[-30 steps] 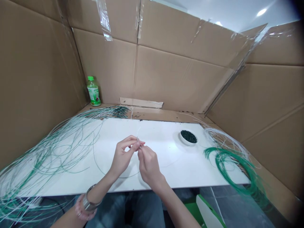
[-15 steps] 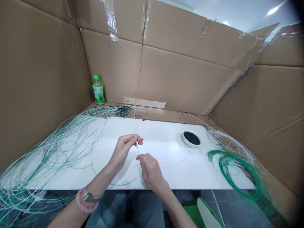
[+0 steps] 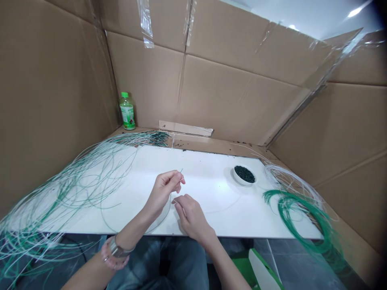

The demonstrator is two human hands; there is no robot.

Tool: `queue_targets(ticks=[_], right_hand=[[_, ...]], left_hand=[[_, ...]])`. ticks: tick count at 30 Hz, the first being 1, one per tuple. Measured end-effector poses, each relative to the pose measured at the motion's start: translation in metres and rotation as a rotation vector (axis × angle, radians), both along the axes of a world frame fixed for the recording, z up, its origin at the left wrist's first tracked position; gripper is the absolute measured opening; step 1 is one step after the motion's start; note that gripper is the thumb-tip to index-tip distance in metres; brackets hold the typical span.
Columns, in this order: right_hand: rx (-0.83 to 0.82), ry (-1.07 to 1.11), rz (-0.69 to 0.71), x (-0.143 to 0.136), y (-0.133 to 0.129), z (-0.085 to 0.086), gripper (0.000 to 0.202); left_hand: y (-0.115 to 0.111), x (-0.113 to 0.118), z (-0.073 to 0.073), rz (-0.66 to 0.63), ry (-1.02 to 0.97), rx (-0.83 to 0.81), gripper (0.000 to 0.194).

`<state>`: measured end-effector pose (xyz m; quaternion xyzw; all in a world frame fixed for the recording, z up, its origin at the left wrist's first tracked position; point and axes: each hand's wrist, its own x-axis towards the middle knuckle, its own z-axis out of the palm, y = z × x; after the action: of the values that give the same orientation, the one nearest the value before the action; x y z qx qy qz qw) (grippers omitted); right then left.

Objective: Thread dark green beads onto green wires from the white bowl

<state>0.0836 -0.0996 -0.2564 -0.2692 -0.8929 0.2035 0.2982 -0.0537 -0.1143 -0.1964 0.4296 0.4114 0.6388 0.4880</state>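
Observation:
My left hand is closed in a pinch above the white board. It grips a thin green cord, whose short tip sticks up past the fingers while the rest curves down toward the board's front edge. A bit of white strand also shows at these fingertips. My right hand is closed just below and to the right, its thumb and forefinger pinching a thin white cord. How the two cords cross or join is too fine to make out. A watch and a pink bead bracelet sit on my left wrist.
Loose green and white cords spread over the left side, with dark pieces at their far ends. At right stand a white bowl of dark bits and a green coil. A bottle stands by cardboard walls.
My left hand has shifted slightly right and nearer me, its wrist turned. The strand stretched between both hands before no longer shows there. The right hand keeps its pinch; the view tilted slightly.

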Motion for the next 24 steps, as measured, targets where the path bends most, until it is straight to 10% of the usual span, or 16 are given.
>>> queue_targets(ticks=[6,18,24], right_hand=[[-0.179,0.448,-0.103,-0.005,-0.005,0.022,0.028],[-0.059,0.609,-0.193,-0.033,-0.005,0.032,0.031],[-0.565,1.396,-0.133,0.009,0.034,0.071,0.030]], left_hand=[[-0.004,0.009,-0.002,0.015,0.061,0.036,0.041],[-0.012,0.026,-0.010,-0.048,0.353,0.049,0.060],[0.008,-0.022,-0.004,-0.143,0.515,0.021,0.059]])
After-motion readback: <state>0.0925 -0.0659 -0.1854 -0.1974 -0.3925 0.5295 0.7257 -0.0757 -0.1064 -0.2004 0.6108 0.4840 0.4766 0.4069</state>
